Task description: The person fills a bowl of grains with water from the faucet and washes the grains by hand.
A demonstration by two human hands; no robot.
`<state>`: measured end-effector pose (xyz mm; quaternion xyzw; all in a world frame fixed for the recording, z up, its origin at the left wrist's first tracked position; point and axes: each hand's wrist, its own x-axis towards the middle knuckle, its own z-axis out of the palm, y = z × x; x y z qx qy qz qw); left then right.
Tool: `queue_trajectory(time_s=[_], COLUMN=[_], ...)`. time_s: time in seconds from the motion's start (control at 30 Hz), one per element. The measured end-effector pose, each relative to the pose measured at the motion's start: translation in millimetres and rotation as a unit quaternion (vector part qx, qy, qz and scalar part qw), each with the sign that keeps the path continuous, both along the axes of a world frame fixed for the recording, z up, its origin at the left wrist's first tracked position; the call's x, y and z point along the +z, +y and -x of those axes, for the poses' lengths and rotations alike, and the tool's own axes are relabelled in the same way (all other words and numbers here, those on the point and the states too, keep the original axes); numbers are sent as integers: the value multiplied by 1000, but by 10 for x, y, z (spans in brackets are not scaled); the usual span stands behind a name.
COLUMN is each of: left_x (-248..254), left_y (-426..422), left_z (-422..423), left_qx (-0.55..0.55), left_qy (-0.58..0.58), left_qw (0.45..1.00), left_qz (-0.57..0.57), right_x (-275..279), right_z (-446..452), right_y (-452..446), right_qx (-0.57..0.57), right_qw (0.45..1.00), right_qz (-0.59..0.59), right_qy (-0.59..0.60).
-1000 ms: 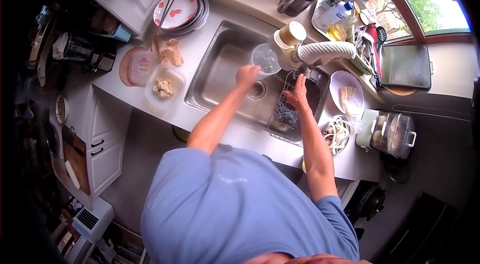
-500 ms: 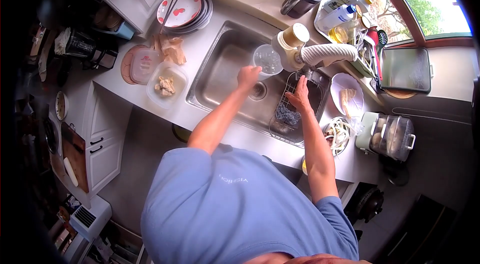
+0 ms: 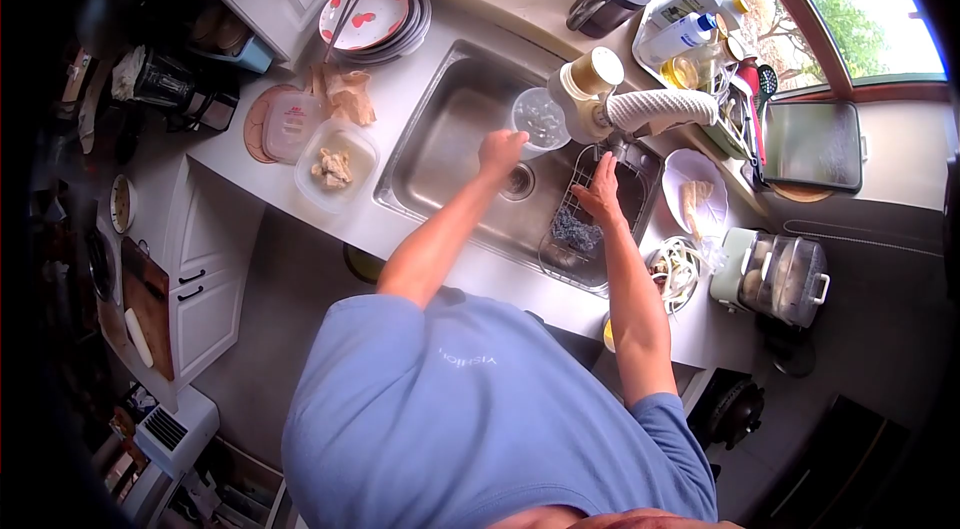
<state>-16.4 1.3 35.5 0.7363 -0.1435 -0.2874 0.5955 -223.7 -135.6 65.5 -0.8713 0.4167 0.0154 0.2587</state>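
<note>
My left hand (image 3: 502, 151) grips the rim of a clear round plastic bowl (image 3: 541, 121), which is tilted a little over the sink (image 3: 450, 129). There seems to be water in the bowl. A white faucet filter (image 3: 585, 94) with a ribbed hose overlaps the bowl's right side. My right hand (image 3: 600, 193) is open, its fingers stretched toward the faucet base (image 3: 622, 147); I cannot tell whether they touch it. Below that hand, a wire rack (image 3: 560, 264) in the sink holds a grey mesh scrubber (image 3: 577, 229).
On the left counter stand a plastic tub (image 3: 352, 197) with pale food pieces, its lid (image 3: 293, 124) and stacked plates (image 3: 365, 14) with chopsticks. To the right are a lilac bowl (image 3: 690, 164), a basket of green stalks (image 3: 676, 274) and a steamer (image 3: 775, 274). Bottles (image 3: 680, 34) line the back.
The whole view has shifted very slightly. Both hands and the bowl keep nearly the same places over the sink.
</note>
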Motion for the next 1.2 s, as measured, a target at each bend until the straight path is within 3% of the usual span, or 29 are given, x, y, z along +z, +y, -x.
queue_trajectory(time_s=[0.47, 0.7, 1.2], left_x=[98, 33, 238], left_y=[47, 58, 99], left_z=[-9, -59, -26], left_qx=[2, -31, -9], left_qy=[3, -5, 7], left_qw=[1000, 999, 1000], left_qz=[16, -33, -10], right_x=[-52, -253, -146], right_z=[-12, -46, -83], right_y=[-8, 0, 34], right_qx=[-10, -3, -20], right_qw=[1000, 1000, 1000], right_qz=[-10, 20, -8], right_qy=[-2, 6, 6])
